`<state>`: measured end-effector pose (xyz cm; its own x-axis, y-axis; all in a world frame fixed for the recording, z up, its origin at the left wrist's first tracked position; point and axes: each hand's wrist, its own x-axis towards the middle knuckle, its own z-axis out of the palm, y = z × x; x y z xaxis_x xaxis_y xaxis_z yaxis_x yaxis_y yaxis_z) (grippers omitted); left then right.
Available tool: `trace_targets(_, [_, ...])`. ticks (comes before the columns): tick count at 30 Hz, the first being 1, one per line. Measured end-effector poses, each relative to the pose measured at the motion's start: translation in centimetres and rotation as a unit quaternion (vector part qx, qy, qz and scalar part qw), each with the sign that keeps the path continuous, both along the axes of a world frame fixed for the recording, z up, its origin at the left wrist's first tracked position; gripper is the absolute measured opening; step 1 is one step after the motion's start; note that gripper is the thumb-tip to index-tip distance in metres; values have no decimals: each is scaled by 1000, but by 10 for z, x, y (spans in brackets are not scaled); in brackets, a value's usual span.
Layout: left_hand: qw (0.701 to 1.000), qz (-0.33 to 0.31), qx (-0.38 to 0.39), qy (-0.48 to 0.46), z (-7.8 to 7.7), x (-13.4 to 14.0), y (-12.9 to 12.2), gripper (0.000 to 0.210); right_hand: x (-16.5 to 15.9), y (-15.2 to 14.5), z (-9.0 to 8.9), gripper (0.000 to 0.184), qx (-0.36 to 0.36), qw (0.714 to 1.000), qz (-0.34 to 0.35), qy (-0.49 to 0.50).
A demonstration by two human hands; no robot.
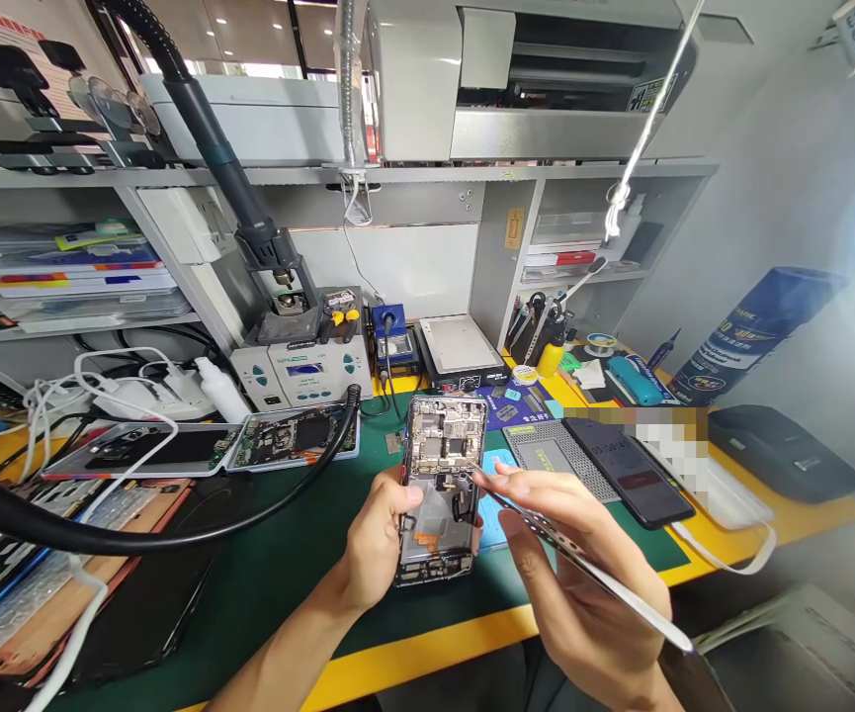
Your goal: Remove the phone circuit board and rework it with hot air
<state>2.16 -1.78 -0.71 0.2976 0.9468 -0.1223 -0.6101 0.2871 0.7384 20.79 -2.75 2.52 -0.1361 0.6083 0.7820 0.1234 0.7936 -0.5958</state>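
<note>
Small “LEAD FREE” lettering on the white station [290, 374]

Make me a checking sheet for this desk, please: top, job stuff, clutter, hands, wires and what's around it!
Surface: green mat on a yellow tabletop.
Job's things: opened phone, insides showing; tweezers, tips close to it.
Clutter: dark phone and perforated plate at right; spray can further back.
Hands: left hand grips the opened phone; right hand holds the tweezers.
Cables: black hose crosses over the mat; white cable at left.
Surroundings: grey shelves behind, large machine on top.
</note>
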Motion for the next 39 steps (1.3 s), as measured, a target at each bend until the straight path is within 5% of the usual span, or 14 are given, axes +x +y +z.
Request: trace_targets(39, [997,-58,-15,-49,8,-1,2,43,4,0,-6,49,31,999,4,-15])
